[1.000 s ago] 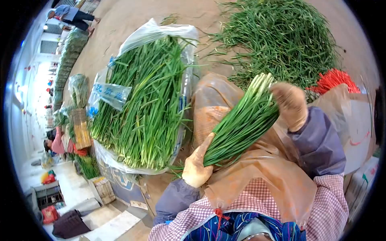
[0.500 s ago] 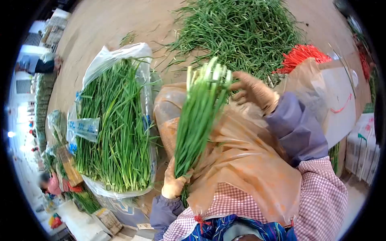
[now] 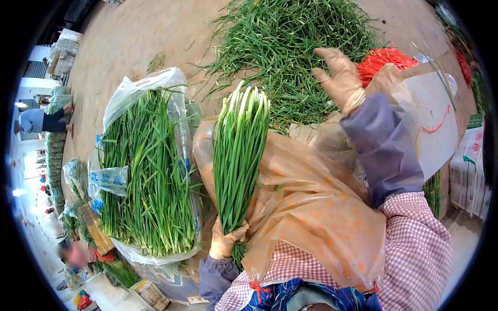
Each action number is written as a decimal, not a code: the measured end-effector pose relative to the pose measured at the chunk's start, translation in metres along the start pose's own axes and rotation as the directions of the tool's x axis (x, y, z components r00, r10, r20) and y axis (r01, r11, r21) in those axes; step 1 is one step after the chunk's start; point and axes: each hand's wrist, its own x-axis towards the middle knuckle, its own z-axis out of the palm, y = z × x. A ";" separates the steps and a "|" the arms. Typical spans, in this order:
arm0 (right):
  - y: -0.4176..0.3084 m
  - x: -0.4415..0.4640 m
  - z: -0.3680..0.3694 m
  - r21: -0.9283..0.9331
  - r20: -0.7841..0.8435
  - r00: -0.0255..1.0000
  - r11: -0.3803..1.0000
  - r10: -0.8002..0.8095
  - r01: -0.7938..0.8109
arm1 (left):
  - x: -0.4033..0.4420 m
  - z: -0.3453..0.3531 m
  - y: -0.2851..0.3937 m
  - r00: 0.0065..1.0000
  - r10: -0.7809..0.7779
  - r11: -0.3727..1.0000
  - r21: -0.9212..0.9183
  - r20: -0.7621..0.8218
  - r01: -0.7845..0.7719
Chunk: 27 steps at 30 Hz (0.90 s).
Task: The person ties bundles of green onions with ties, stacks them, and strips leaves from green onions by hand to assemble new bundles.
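Note:
My left hand (image 3: 225, 240), in a beige glove, is wrapped around the leafy lower end of a bunch of garlic chives (image 3: 239, 160). The pale stem ends point up and away from me. My gloved right hand (image 3: 338, 75) is raised with fingers spread and holds nothing. It hovers in front of the right side of a loose pile of chives (image 3: 295, 57), close to a heap of red ties (image 3: 386, 63). Left of the bunch, a clear plastic bag (image 3: 176, 78) lies open, filled with more chives (image 3: 148, 176).
A translucent orange-brown plastic apron (image 3: 316, 192) covers my lap. At right are a white board (image 3: 428, 124) and a stack of white boxes (image 3: 469, 171). Two people, one in blue (image 3: 39, 120) and one in pink (image 3: 77, 256), are at the far left among stacked goods.
My right hand has left the stem ends of the bunch and moved up and right towards the red ties, fingers opening. The bunch, still in my left hand, has swung slightly left and stands more upright.

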 end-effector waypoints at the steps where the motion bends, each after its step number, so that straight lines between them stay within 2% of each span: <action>1: -0.015 -0.006 0.005 0.216 -0.010 0.999 0.975 -0.053 0.054 | 0.001 0.001 0.001 1.000 0.009 1.000 -0.030 0.021 -0.008; 2: -0.034 -0.017 0.010 0.367 0.039 0.999 0.930 -0.032 0.015 | 0.000 0.002 0.000 0.999 0.014 0.998 -0.061 0.038 -0.011; 3: -0.050 -0.029 0.013 0.634 0.287 0.955 0.732 0.076 -0.249 | -0.002 0.003 0.000 0.999 0.042 0.999 0.010 -0.003 -0.042; 4: -0.070 -0.038 0.016 0.761 0.439 0.891 0.480 0.115 -0.437 | -0.005 0.007 0.001 0.996 0.077 0.994 0.084 -0.041 -0.073; 5: -0.074 -0.052 0.029 0.792 0.520 0.849 0.320 0.092 -0.520 | -0.006 0.011 0.001 0.990 0.118 0.982 0.158 -0.076 -0.105; 6: -0.072 -0.069 0.048 0.722 0.689 0.722 0.029 0.067 -0.691 | -0.003 0.012 -0.005 0.948 0.306 0.918 0.294 -0.091 -0.268; 7: -0.079 -0.074 0.061 0.453 0.885 0.460 -0.358 0.070 -0.817 | 0.001 0.010 -0.016 0.873 0.482 0.807 0.425 -0.075 -0.409; 9: -0.062 -0.096 0.108 0.301 0.841 0.512 -0.636 -0.175 -0.711 | 0.003 0.013 -0.021 0.730 0.683 0.585 0.623 -0.033 -0.519; 10: -0.075 -0.083 0.097 0.322 0.773 0.594 -0.669 -0.222 -0.670 | 0.002 0.016 -0.018 0.689 0.725 0.506 0.698 -0.026 -0.506; 11: -0.088 -0.070 0.088 0.337 0.695 0.669 -0.704 -0.262 -0.626 | -0.004 0.019 -0.014 0.699 0.715 0.435 0.786 -0.005 -0.440; 12: -0.083 -0.075 0.100 0.161 0.644 0.671 -0.792 -0.368 -0.589 | -0.009 0.022 -0.010 0.709 0.705 0.353 0.859 0.016 -0.370; 13: -0.077 -0.080 0.113 -0.033 0.584 0.663 -0.830 -0.468 -0.557 | -0.011 0.023 -0.010 0.725 0.686 0.313 0.876 0.058 -0.366; 15: -0.084 -0.071 0.113 0.029 0.404 0.741 -0.802 -0.536 -0.596 | -0.014 0.026 -0.011 0.754 0.641 0.228 0.904 0.139 -0.361; 16: -0.081 -0.075 0.115 -0.025 0.436 0.720 -0.807 -0.540 -0.590 | -0.019 0.025 -0.004 0.833 0.529 0.222 0.921 0.162 -0.320; 19: -0.072 -0.078 0.107 0.034 0.387 0.701 -0.750 -0.599 -0.661 | -0.029 0.018 0.020 0.823 0.457 0.308 0.809 0.336 -0.501; 20: -0.075 -0.073 0.106 0.029 0.288 0.711 -0.736 -0.642 -0.676 | -0.036 0.016 0.035 0.861 0.370 0.375 0.792 0.349 -0.482; 21: -0.078 -0.074 0.101 0.067 0.284 0.732 -0.749 -0.619 -0.659 | -0.040 0.013 0.053 0.858 0.343 0.384 0.776 0.383 -0.500; 23: -0.083 -0.071 0.099 0.073 0.234 0.733 -0.741 -0.638 -0.668 | -0.048 -0.002 0.079 0.881 0.342 0.516 0.718 0.327 -0.467; 25: -0.088 -0.073 0.098 0.066 0.276 0.739 -0.755 -0.615 -0.653 | -0.045 0.005 0.097 0.794 0.603 0.631 0.565 0.072 -0.531; 26: -0.090 -0.076 0.095 0.052 0.315 0.724 -0.750 -0.614 -0.659 | -0.031 0.011 0.105 0.722 0.689 0.581 0.552 0.058 -0.598; 27: -0.093 -0.077 0.092 0.037 0.352 0.706 -0.745 -0.615 -0.667 | -0.009 0.025 0.113 0.686 0.713 0.549 0.495 0.141 -0.673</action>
